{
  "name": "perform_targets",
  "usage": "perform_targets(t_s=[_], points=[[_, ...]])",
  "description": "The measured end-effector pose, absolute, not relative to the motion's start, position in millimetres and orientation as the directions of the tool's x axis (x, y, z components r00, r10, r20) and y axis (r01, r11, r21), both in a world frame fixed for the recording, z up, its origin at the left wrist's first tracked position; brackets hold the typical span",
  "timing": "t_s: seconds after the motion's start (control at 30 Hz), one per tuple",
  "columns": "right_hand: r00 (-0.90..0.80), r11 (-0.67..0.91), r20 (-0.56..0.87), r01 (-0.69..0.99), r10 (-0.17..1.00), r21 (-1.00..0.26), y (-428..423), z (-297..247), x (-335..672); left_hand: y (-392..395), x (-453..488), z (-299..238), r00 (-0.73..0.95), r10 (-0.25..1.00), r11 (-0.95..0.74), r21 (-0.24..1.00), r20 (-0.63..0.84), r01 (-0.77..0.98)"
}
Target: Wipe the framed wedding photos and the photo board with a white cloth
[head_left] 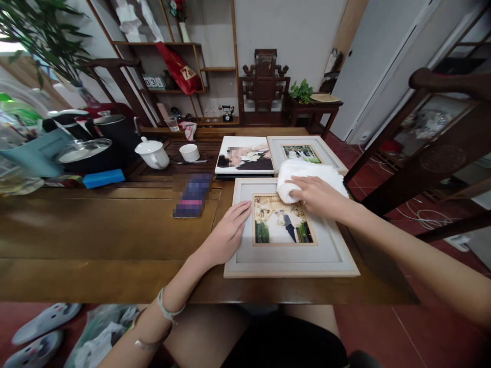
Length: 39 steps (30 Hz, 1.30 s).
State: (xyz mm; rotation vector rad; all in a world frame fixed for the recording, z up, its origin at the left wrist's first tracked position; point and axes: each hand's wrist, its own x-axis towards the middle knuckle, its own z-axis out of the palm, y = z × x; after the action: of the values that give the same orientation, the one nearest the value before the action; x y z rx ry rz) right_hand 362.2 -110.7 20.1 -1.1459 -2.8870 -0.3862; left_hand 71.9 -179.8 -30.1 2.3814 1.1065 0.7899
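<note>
A framed photo (284,220) with a wide white mount and pale wooden border lies flat near the table's front edge. Across its left border rests my left hand (232,230), fingers stretched out and lying flat. My right hand (310,193) grips a folded white cloth (326,176), pressed on the frame's upper right part. The cloth also overlaps a second framed photo (326,144) lying behind. Left of that one is a photo panel (245,155) with a white edge, also flat on the table.
The wooden table (95,240) carries a blue block (103,178), a lidded white cup (152,153), a small white bowl (189,152), a black kettle (115,133) and a dark blue blurred item (193,196). A wooden chair (433,143) stands close on the right.
</note>
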Motion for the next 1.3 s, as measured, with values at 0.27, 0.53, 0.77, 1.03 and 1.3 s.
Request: perform_targets(t_s=[0.27, 0.53, 0.77, 1.03, 1.3], points=[[-0.747, 0.727, 0.033, 0.655, 0.664, 0.207, -157.0, 29.6, 355.4, -180.5, 71.9, -29.5, 0.534, 0.773, -0.625, 0.552, 0.341, 0.552], [-0.848, 0.844, 0.017, 0.525, 0.530, -0.112, -252.1, 42.6, 325.2, -179.6, 71.5, -31.9, 0.539, 0.768, -0.633, 0.540, 0.346, 0.555], [-0.741, 0.747, 0.147, 0.664, 0.655, 0.016, -178.8, 14.9, 344.3, -179.8, 71.9, -29.8, 0.544, 0.782, -0.611, 0.543, 0.303, 0.576], [-0.745, 0.741, 0.165, 0.665, 0.647, 0.096, -109.8, 21.4, 352.7, -179.7, 71.2, -28.7, 0.541, 0.785, -0.605, 0.556, 0.301, 0.569], [-0.857, 0.835, -0.031, 0.508, 0.514, -0.212, -166.7, 40.0, 343.8, -180.0, 71.1, -30.8, 0.540, 0.777, -0.619, 0.547, 0.322, 0.564]])
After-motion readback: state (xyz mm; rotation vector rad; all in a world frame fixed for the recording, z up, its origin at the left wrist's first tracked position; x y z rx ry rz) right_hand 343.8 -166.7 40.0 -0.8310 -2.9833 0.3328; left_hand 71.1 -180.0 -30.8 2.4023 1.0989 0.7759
